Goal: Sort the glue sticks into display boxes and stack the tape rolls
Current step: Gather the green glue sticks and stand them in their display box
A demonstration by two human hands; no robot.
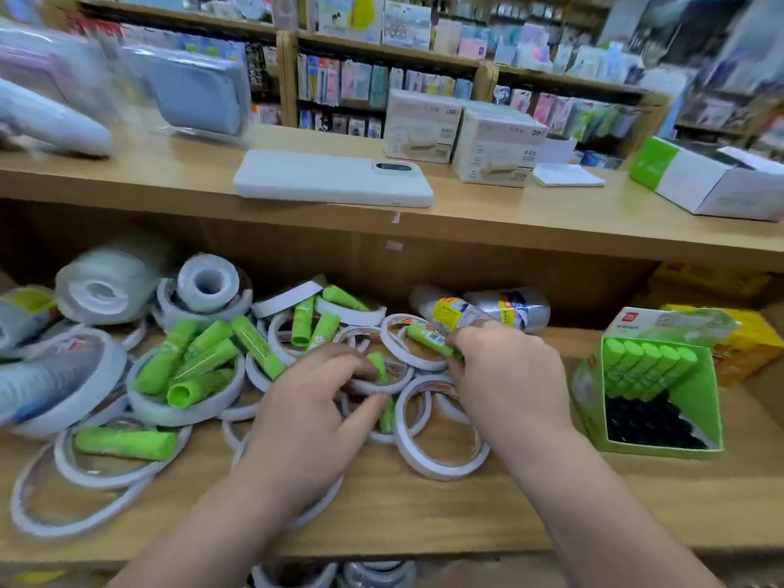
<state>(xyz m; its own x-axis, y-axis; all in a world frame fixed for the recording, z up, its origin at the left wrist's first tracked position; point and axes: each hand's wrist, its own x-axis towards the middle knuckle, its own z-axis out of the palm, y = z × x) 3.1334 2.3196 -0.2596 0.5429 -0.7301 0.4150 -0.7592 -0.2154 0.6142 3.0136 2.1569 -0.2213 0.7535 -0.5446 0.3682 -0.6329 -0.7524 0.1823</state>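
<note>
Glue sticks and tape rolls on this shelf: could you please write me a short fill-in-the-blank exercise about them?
1. The right hand holds a ____ glue stick.
2. The white phone lies on the shelf ____ the tape rolls.
3. The display box stands to the ____ of the right hand.
Missing words: green; above; right.

one wide-angle view from the person's head, facing forward and tilted down, close over the lower shelf (pixel 424 511). both forearms rise from the bottom edge, with the left hand (pixel 314 401) and right hand (pixel 509 371) near mid-frame. above the hands runs a wooden surface (pixel 509 205); beyond it, the far shelves (pixel 382 57) blur and bend.
</note>
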